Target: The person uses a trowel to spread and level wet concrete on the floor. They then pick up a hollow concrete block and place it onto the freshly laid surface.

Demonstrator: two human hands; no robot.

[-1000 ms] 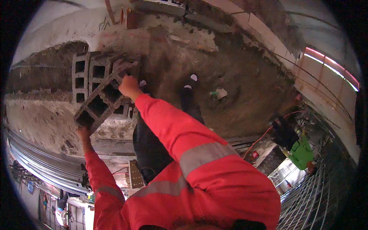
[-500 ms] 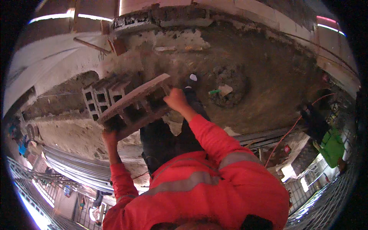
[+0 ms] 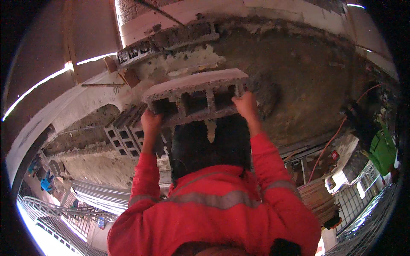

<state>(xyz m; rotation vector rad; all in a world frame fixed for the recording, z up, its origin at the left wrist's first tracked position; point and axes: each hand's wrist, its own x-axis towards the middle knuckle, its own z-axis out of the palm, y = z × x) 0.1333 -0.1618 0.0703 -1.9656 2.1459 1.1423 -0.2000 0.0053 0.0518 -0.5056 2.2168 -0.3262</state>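
Note:
A grey hollow concrete block (image 3: 194, 85) is held up in front of my legs, its row of three large openings facing me. My left hand (image 3: 151, 123) is closed round its left end, and my right hand (image 3: 246, 106) grips the right end. Both arms reach forward, and the block hangs nearly level, clear of the ground. Just left of my left hand stand several more hollow blocks (image 3: 121, 135), set close together. Beyond the right end of the held block, a dark mortar heap (image 3: 268, 96) shows in part; the block and my hand hide the rest.
A low course of blocks (image 3: 171, 40) runs along the far wall, with a bar (image 3: 159, 12) above it. A red hose or cable (image 3: 331, 141) crosses the right side, near a person in green (image 3: 381, 147). Metal lengths (image 3: 96, 196) lie at lower left.
The concrete block has swung from a steep tilt at left to nearly level in front of me. My view has turned; the green-handled tool by the mortar is now hidden.

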